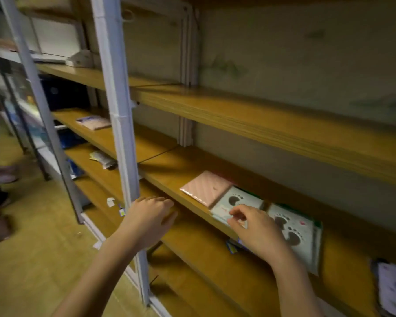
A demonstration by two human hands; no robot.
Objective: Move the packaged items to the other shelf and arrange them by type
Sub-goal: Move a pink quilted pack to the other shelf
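Observation:
On the middle wooden shelf (pixel 169 179) lie a pink striped packet (pixel 206 187) and two pale green packets printed with brown footprints. My right hand (pixel 258 229) has its fingers curled over the front edge of the nearer footprint packet (pixel 236 200), pinching it. The second footprint packet (pixel 300 234) lies just right of that hand. My left hand (pixel 150 219) hovers with relaxed fingers in front of the shelf edge, beside the white upright post (pixel 119 124), holding nothing.
The left shelf bay holds a pinkish packet (pixel 94 122) and a crumpled packet (pixel 103 159) one level lower. A white-purple packet (pixel 393 291) lies at the far right. Small scraps (pixel 114 204) sit on a lower shelf. Someone's feet (pixel 0 177) stand at the left on the wooden floor.

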